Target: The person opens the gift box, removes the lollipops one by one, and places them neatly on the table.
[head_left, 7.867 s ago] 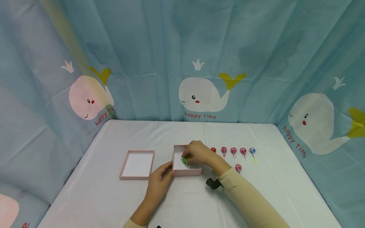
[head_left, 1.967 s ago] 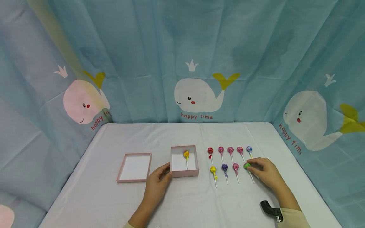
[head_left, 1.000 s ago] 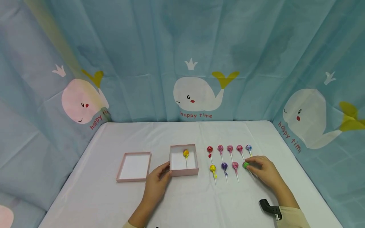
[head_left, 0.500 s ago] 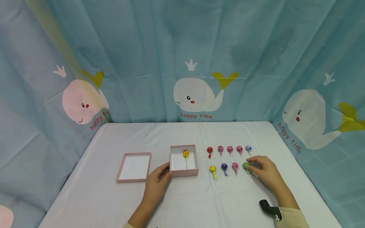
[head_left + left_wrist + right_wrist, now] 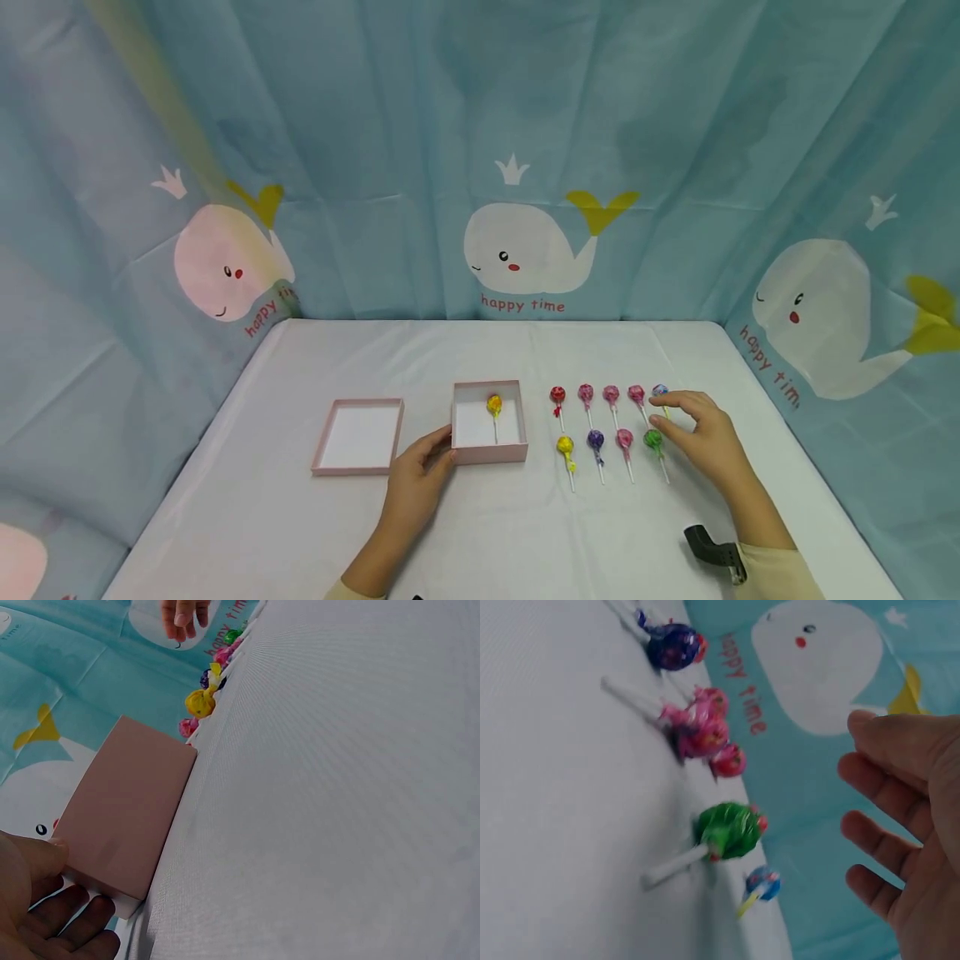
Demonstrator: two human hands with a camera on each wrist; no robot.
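My left hand holds the front left corner of a shallow pink box, thumb on the front wall and fingers by the left side. Inside that box lies one orange-yellow lollipop. My right hand hovers with thumb and fingers apart, holding nothing, just right of a green lollipop and near a blue lollipop, which the fingers partly cover in the head view. In the right wrist view the green lollipop lies on the cloth, apart from the fingers.
Left of the box lies a pink-rimmed lid, white inside up. Two rows of lollipops fill the right side, including a red lollipop, a yellow lollipop and a purple lollipop. A whale-print curtain surrounds the table.
Earliest, the right hand held the green lollipop in the box; later it was at the front row's right end. Now that hand has let go and lifted slightly. The left hand stays at the box.
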